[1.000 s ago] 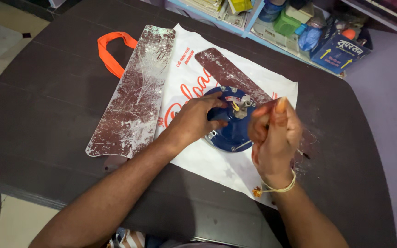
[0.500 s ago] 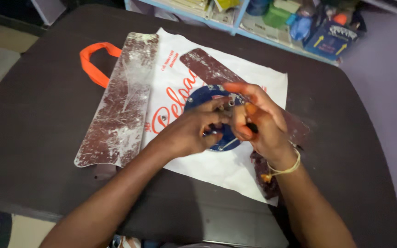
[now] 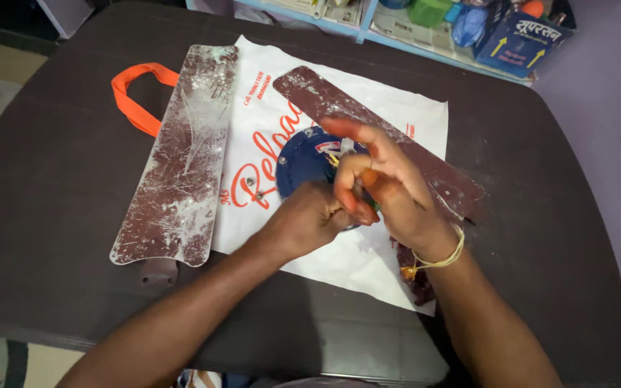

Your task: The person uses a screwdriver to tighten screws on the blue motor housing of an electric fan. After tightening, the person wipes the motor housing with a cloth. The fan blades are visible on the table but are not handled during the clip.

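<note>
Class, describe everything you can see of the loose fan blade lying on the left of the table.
The loose fan blade is a long, flat, brownish paddle, seemingly metal, coated with whitish dust and scratches. It widens toward its rounded near end, where a small dark mounting tab sticks out. It lies flat on the dark table, its right edge overlapping the white bag and its upper part lying over the orange handle. Neither hand touches it.

A dark brown wooden surface [image 3: 52, 179] carries a white cloth bag with red lettering [image 3: 267, 122] and an orange strap handle [image 3: 134, 93]. A scuffed brown fan blade [image 3: 177, 165] lies across the bag's left edge. Behind stands a light blue shelf [image 3: 397, 39] holding a dark blue carton [image 3: 519, 39].
</note>
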